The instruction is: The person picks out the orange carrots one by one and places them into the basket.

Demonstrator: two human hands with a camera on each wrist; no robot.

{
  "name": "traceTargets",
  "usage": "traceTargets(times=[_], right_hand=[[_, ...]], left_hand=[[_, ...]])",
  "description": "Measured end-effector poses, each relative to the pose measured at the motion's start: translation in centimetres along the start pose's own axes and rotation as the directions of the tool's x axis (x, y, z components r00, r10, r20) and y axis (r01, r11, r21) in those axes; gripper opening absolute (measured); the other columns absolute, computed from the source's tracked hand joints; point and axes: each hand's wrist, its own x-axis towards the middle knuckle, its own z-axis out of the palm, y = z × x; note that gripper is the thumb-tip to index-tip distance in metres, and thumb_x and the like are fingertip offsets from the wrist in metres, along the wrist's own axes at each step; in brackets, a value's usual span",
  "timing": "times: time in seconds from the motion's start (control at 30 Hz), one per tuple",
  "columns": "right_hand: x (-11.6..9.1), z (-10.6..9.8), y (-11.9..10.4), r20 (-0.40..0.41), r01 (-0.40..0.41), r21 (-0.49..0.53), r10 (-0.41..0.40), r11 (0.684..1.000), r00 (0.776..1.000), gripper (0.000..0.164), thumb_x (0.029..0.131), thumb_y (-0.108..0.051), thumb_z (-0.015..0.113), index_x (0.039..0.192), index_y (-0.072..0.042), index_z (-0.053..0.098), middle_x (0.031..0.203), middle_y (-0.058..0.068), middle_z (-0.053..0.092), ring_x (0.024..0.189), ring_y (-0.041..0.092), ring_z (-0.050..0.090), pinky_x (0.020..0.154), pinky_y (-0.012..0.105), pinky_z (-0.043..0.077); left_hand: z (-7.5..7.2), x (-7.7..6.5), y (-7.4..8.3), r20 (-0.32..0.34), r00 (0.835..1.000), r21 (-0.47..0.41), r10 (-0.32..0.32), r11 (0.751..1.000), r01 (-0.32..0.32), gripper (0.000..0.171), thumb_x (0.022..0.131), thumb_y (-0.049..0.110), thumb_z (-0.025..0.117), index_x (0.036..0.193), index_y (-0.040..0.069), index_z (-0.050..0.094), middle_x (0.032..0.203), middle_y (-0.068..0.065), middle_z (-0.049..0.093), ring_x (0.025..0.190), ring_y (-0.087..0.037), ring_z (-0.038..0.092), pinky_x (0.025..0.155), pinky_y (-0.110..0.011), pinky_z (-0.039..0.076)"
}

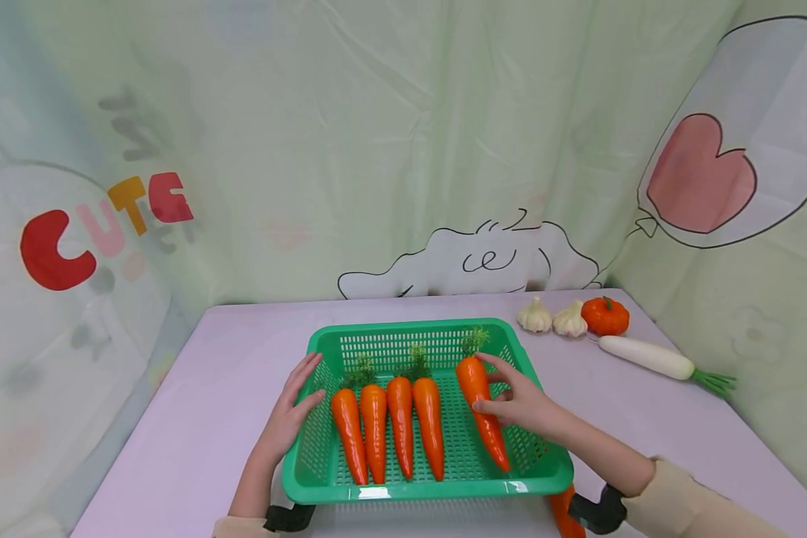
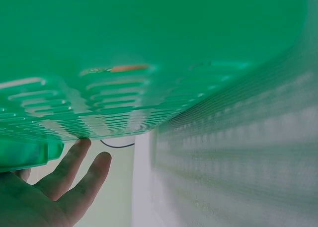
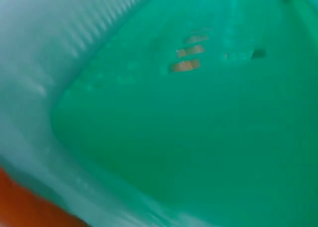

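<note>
A green plastic basket (image 1: 430,493) with slotted walls sits on the table. Inside it, several orange carrots (image 1: 401,430) with leafy green tops lie side by side at left and centre. My right hand (image 1: 521,400) reaches over the basket's right side and grips another carrot (image 1: 479,400) between thumb and fingers. This carrot slants at the right of the basket, tip toward me. At the left rim, my left hand (image 1: 289,411) rests with fingers extended; the left wrist view shows its fingers (image 2: 92,185) by the basket's outer wall (image 2: 149,33). The right wrist view is mostly green wall (image 3: 189,137).
Two garlic bulbs (image 1: 535,316), a small orange pumpkin (image 1: 605,317) and a white radish (image 1: 645,357) with green leaves lie at the table's back right. Another orange item (image 1: 565,515) lies partly hidden below the basket's front right corner. A printed curtain (image 1: 376,149) surrounds the table.
</note>
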Motion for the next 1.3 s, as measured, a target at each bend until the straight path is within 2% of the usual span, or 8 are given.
traceTargets(times=[0.27, 0.43, 0.67, 0.83, 1.07, 1.2, 1.3], right_hand=[[0.5, 1.5, 1.3, 0.026, -0.019, -0.004, 0.019, 1.0, 0.999, 0.076, 0.083, -0.009, 0.066, 0.142, 0.0, 0.02, 0.124, 0.035, 0.035, 0.066, 0.021, 0.054, 0.059, 0.035, 0.053], [0.8, 2.1, 1.6, 0.034, -0.029, -0.013, 0.03, 0.999, 0.999, 0.074, 0.082, -0.008, 0.066, 0.142, 0.001, 0.022, 0.123, 0.035, 0.036, 0.066, 0.021, 0.055, 0.058, 0.035, 0.053], [1.0, 2.7, 1.7, 0.028, -0.129, -0.029, 0.13, 0.991, 0.991, 0.073, 0.081, -0.005, 0.067, 0.141, 0.0, 0.026, 0.12, 0.029, 0.04, 0.071, 0.022, 0.055, 0.059, 0.036, 0.053], [1.1, 2.9, 1.9, 0.018, -0.149, -0.066, 0.15, 0.987, 0.989, 0.072, 0.08, -0.004, 0.068, 0.139, 0.001, 0.027, 0.115, 0.028, 0.043, 0.07, 0.021, 0.056, 0.057, 0.036, 0.051], [1.0, 2.8, 2.1, 0.062, -0.134, -0.082, 0.139, 0.988, 0.988, 0.076, 0.073, 0.002, 0.071, 0.137, 0.002, 0.031, 0.115, 0.027, 0.047, 0.061, 0.021, 0.056, 0.054, 0.036, 0.051], [1.0, 2.8, 2.1, 0.069, -0.156, -0.088, 0.162, 0.984, 0.984, 0.07, 0.073, 0.001, 0.072, 0.133, 0.003, 0.037, 0.114, 0.025, 0.049, 0.065, 0.021, 0.057, 0.054, 0.036, 0.052], [1.1, 2.8, 2.0, 0.076, -0.173, -0.092, 0.18, 0.981, 0.981, 0.066, 0.073, -0.001, 0.072, 0.131, 0.003, 0.04, 0.111, 0.023, 0.051, 0.072, 0.022, 0.059, 0.053, 0.037, 0.053]], left_hand=[[0.0, 0.0, 0.0, 0.007, 1.0, -0.012, -0.002, 1.0, 0.002, 0.054, 0.092, 0.012, 0.051, 0.143, 0.012, 0.032, 0.151, -0.009, 0.014, 0.137, -0.034, 0.006, 0.098, -0.068, 0.01], [-0.1, 0.0, 0.1, -0.001, 1.0, -0.005, -0.002, 1.0, 0.002, 0.053, 0.092, 0.013, 0.051, 0.142, 0.014, 0.034, 0.151, -0.006, 0.016, 0.137, -0.031, 0.007, 0.099, -0.067, 0.01], [0.0, -0.1, -0.1, -0.002, 1.0, -0.024, -0.005, 1.0, 0.004, 0.053, 0.092, 0.013, 0.051, 0.142, 0.014, 0.034, 0.151, -0.006, 0.015, 0.137, -0.032, 0.007, 0.099, -0.067, 0.009], [0.0, -0.1, 0.0, 0.001, 1.0, -0.024, -0.005, 1.0, 0.005, 0.053, 0.092, 0.013, 0.051, 0.142, 0.015, 0.033, 0.151, -0.005, 0.015, 0.137, -0.031, 0.007, 0.098, -0.067, 0.01], [0.0, -0.8, 3.8, 0.01, 1.0, -0.018, -0.012, 1.0, 0.012, 0.053, 0.092, 0.009, 0.049, 0.141, 0.002, 0.032, 0.149, -0.017, 0.015, 0.136, -0.037, 0.007, 0.098, -0.068, 0.008], [0.1, -0.7, 3.4, 0.006, 1.0, -0.028, -0.009, 1.0, 0.009, 0.052, 0.092, 0.009, 0.049, 0.141, 0.002, 0.032, 0.15, -0.017, 0.015, 0.136, -0.036, 0.007, 0.098, -0.067, 0.008], [0.1, -0.5, 2.1, 0.001, 1.0, -0.027, -0.005, 1.0, 0.005, 0.052, 0.092, 0.011, 0.05, 0.142, 0.006, 0.033, 0.15, -0.013, 0.015, 0.137, -0.034, 0.007, 0.099, -0.067, 0.008]])
